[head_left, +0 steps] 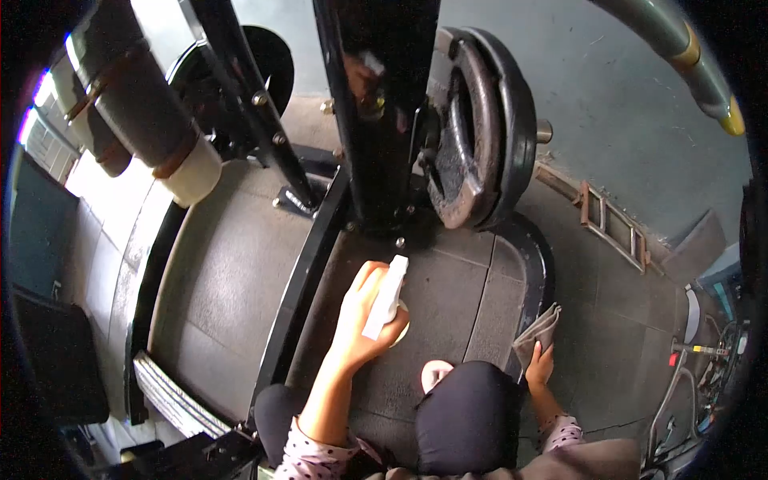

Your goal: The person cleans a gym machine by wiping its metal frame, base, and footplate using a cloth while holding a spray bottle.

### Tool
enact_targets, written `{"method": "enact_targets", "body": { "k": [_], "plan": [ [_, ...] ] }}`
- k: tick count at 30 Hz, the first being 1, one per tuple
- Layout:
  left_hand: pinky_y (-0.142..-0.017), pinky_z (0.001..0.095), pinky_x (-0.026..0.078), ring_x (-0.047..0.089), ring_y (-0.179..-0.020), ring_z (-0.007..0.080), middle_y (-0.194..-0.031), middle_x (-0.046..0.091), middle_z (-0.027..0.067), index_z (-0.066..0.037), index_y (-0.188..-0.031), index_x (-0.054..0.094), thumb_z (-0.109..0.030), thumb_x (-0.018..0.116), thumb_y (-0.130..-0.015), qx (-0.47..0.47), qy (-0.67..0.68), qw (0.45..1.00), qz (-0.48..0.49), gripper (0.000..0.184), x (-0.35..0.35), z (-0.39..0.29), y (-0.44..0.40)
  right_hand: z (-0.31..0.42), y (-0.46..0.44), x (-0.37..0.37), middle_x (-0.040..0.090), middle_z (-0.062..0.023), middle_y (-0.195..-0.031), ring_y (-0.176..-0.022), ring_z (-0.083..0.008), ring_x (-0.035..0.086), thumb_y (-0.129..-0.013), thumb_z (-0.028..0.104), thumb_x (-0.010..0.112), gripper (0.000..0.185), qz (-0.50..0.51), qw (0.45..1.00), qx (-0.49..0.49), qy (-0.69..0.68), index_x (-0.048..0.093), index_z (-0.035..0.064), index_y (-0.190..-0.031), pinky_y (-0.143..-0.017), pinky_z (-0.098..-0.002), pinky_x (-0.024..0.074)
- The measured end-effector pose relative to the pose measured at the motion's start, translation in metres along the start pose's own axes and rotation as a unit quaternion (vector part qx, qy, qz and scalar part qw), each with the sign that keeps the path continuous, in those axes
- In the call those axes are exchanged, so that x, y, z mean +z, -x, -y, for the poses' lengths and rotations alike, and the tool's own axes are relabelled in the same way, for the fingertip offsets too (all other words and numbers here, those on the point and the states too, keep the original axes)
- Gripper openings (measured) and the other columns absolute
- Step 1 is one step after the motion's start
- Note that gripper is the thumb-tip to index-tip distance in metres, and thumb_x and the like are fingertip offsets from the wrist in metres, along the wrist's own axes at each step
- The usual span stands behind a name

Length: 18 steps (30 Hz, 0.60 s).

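My left hand (pixel 357 318) is wrapped round a spray bottle with a white trigger head (pixel 387 298). Its nozzle end points away from me, toward the foot of a glossy black upright (pixel 376 120) of a gym machine. Most of the bottle's body is hidden under the hand. Off to the right, my right hand (pixel 541 368) grips a folded grey cloth (pixel 538 336) beside the black base frame. Weight plates (pixel 488 136) hang on the right side of the upright, beyond both hands.
Black frame bars (pixel 300 292) run along the dark rubber floor (pixel 228 264). Padded rollers (pixel 148 104) reach in at upper left, and a grey bar with a yellow tip (pixel 712 88) at upper right. A rusty metal frame (pixel 612 224) lies by the wall.
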State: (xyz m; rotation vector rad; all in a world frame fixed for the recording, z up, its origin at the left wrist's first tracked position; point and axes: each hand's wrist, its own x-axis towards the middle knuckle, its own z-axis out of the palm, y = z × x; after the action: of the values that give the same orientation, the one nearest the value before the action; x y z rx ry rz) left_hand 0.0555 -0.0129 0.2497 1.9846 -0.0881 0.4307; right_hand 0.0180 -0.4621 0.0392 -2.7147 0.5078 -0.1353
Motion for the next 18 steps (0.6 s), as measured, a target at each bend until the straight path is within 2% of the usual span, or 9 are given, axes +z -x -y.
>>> {"method": "enact_targets", "body": {
  "k": [2, 4, 5, 8, 9, 13, 16, 17, 18],
  "plan": [
    [-0.076, 0.0377, 0.048, 0.056, -0.084, 0.0356, -0.093, 0.053, 0.0172, 0.002, -0.093, 0.056, -0.003, 0.06, -0.062, -0.005, 0.009, 0.999, 0.031, 0.032, -0.008, -0.009, 0.004, -0.007, 0.001, 0.005, 0.056, -0.0331, -0.12, -0.107, -0.0474, 0.056, -0.099, 0.047, 0.042, 0.067, 0.0, 1.0, 0.015, -0.008, 0.041, -0.0089, -0.135, -0.09, -0.0477, 0.0446],
    [-0.076, 0.0378, 0.047, 0.055, -0.083, 0.0357, -0.092, 0.052, 0.017, 0.001, -0.093, 0.056, -0.003, 0.06, -0.061, -0.01, 0.001, 0.999, 0.034, 0.032, -0.01, -0.005, 0.013, -0.029, -0.007, 0.018, 0.056, -0.0327, -0.121, -0.109, -0.0476, 0.055, -0.099, 0.046, 0.043, 0.066, 0.004, 0.999, 0.028, -0.02, 0.04, -0.0078, -0.136, -0.09, -0.0473, 0.0444],
    [-0.075, 0.0378, 0.047, 0.055, -0.082, 0.0358, -0.091, 0.052, 0.0168, 0.001, -0.093, 0.056, -0.003, 0.06, -0.061, -0.016, -0.007, 0.999, 0.032, 0.032, -0.011, -0.002, 0.018, -0.028, -0.009, 0.014, 0.047, -0.0327, -0.134, -0.121, -0.0457, 0.048, -0.099, 0.044, 0.045, 0.063, 0.04, 0.996, 0.051, -0.069, 0.041, -0.0078, -0.136, -0.101, -0.044, 0.0391],
    [-0.074, 0.0382, 0.047, 0.054, -0.081, 0.0352, -0.088, 0.052, 0.0157, 0.001, -0.092, 0.056, -0.002, 0.059, -0.061, -0.039, -0.012, 0.999, -0.002, 0.031, -0.007, 0.02, 0.035, 0.003, -0.003, -0.006, 0.041, -0.0298, -0.142, -0.131, -0.0416, 0.041, -0.099, 0.045, 0.044, 0.067, 0.034, 0.98, 0.042, -0.19, 0.037, -0.0081, -0.139, -0.108, -0.0399, 0.0326],
    [-0.074, 0.0382, 0.047, 0.054, -0.081, 0.0349, -0.088, 0.052, 0.0155, 0.001, -0.092, 0.056, -0.002, 0.06, -0.061, -0.059, -0.011, 0.998, -0.016, 0.031, -0.004, 0.027, 0.042, -0.006, -0.007, -0.001, 0.033, -0.0256, -0.149, -0.139, -0.0372, 0.032, -0.098, 0.047, 0.046, 0.072, 0.058, 0.969, 0.057, -0.232, 0.031, -0.0077, -0.143, -0.113, -0.0374, 0.025],
    [-0.074, 0.0397, 0.047, 0.056, -0.08, 0.0334, -0.086, 0.052, 0.0138, -0.001, -0.098, 0.056, -0.001, 0.062, -0.062, -0.091, -0.043, 0.995, -0.018, 0.037, 0.003, 0.067, 0.069, -0.029, -0.012, 0.018, 0.041, -0.0278, -0.143, -0.132, -0.0415, 0.04, -0.09, 0.062, 0.051, 0.09, 0.081, 0.954, 0.17, -0.232, 0.026, -0.0027, -0.147, -0.108, -0.0421, 0.0321],
    [-0.074, 0.0398, 0.047, 0.056, -0.079, 0.0325, -0.085, 0.052, 0.013, -0.001, -0.097, 0.056, -0.001, 0.063, -0.062, -0.127, -0.052, 0.991, -0.011, 0.036, -0.001, 0.083, 0.086, 0.014, 0.002, -0.022, 0.032, -0.028, -0.149, -0.138, -0.0378, 0.032, -0.092, 0.058, 0.049, 0.087, 0.114, 0.983, 0.082, -0.12, 0.027, -0.0082, -0.145, -0.113, -0.0397, 0.0258],
    [-0.074, 0.0397, 0.047, 0.056, -0.08, 0.0325, -0.085, 0.053, 0.0131, -0.001, -0.097, 0.056, -0.001, 0.063, -0.061, -0.131, -0.045, 0.99, -0.005, 0.036, -0.003, 0.087, 0.091, -0.011, -0.006, -0.006, 0.049, -0.0335, -0.132, -0.123, -0.0447, 0.048, -0.093, 0.055, 0.049, 0.078, 0.087, 0.993, 0.072, -0.04, 0.039, -0.0077, -0.138, -0.103, -0.0458, 0.0374],
    [-0.074, 0.0395, 0.047, 0.056, -0.08, 0.0325, -0.086, 0.053, 0.0132, -0.001, -0.096, 0.055, -0.001, 0.063, -0.061, -0.134, -0.038, 0.99, 0.0, 0.036, -0.007, 0.091, 0.094, -0.015, -0.004, 0.001, 0.063, -0.0337, -0.095, -0.089, -0.0492, 0.061, -0.094, 0.05, 0.051, 0.064, -0.005, 0.999, 0.005, 0.044, 0.053, -0.0055, -0.126, -0.076, -0.0527, 0.0483]
  ]
}}
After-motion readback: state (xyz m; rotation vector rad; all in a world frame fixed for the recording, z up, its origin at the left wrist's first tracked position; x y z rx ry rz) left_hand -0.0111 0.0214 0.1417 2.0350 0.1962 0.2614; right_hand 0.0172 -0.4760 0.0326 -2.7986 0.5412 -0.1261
